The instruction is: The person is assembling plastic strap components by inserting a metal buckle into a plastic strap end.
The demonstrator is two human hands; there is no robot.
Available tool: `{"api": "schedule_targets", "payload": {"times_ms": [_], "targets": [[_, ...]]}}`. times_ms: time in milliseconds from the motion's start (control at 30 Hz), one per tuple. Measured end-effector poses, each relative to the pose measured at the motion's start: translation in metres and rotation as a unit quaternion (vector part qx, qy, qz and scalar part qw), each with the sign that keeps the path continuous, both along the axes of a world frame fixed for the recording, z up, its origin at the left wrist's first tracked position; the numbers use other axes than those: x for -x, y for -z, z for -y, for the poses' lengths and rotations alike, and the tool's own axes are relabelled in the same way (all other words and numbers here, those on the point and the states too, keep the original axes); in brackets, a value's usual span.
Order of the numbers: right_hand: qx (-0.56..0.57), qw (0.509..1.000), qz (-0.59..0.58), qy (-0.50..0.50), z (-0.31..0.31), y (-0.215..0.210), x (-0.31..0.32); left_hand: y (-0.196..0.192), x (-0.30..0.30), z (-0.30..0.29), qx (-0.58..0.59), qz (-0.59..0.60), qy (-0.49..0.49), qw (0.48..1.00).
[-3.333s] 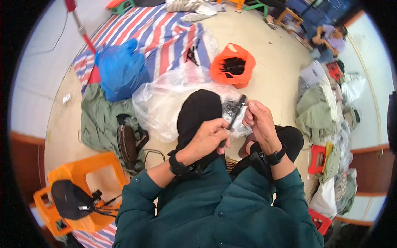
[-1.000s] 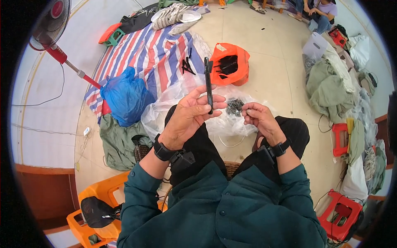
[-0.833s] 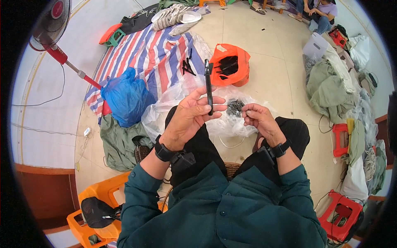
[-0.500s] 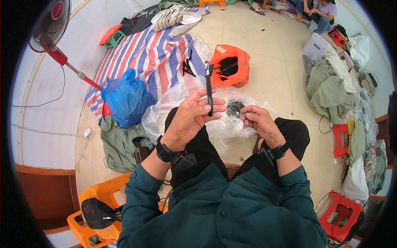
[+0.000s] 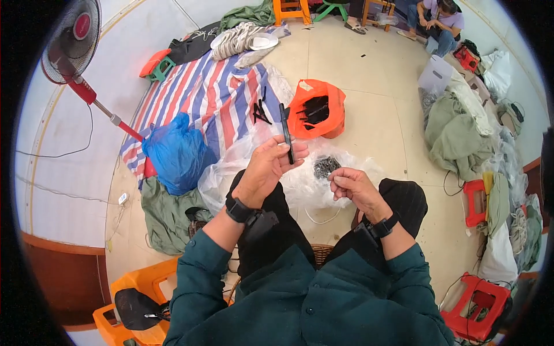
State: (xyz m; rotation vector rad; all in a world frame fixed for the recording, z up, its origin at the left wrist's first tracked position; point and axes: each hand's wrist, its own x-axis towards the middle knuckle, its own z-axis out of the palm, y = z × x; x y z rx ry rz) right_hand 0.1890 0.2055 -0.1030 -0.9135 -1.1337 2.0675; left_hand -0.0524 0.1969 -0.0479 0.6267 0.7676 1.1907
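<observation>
My left hand is closed round the lower part of a slim black pen-like piece, its thumb pressed against the side. The piece stands nearly upright, its top leaning a little left. To the right, my right hand has thumb and fingertips pinched together; anything between them is too small to make out. Just beyond the right fingertips, a heap of small dark shiny parts lies on clear plastic. Farther off, an orange-red plastic bag stands with its mouth open, several long black pieces inside.
Several black pieces lie on a striped sheet beside a blue bag. A red fan stands left. Sacks and red stools line the right. Another person sits at the far right.
The view has tipped up slightly, so the floor things sit lower in it. The black piece leans more to the left, and my right hand has shifted slightly. Both hands keep their closed shape.
</observation>
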Motion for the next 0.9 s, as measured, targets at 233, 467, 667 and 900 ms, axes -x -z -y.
{"api": "schedule_targets", "payload": {"times_ms": [233, 467, 667, 900], "targets": [[-0.006, 1.0, -0.002, -0.003, 0.0, -0.002, 0.0, 0.016, 0.005, -0.045, 0.015, -0.036, -0.026, 0.999], [-0.001, 1.0, 0.013, 0.025, -0.002, -0.007, 0.006, 0.015, -0.011, -0.071, 0.019, -0.087, -0.018, 0.996], [-0.028, 0.994, -0.02, 0.104, -0.017, -0.002, 0.007, 0.028, -0.044, -0.075, 0.026, -0.078, 0.022, 0.996], [-0.026, 0.987, -0.021, 0.159, -0.025, 0.003, 0.001, 0.038, -0.074, -0.078, 0.014, -0.068, 0.071, 0.995]]}}
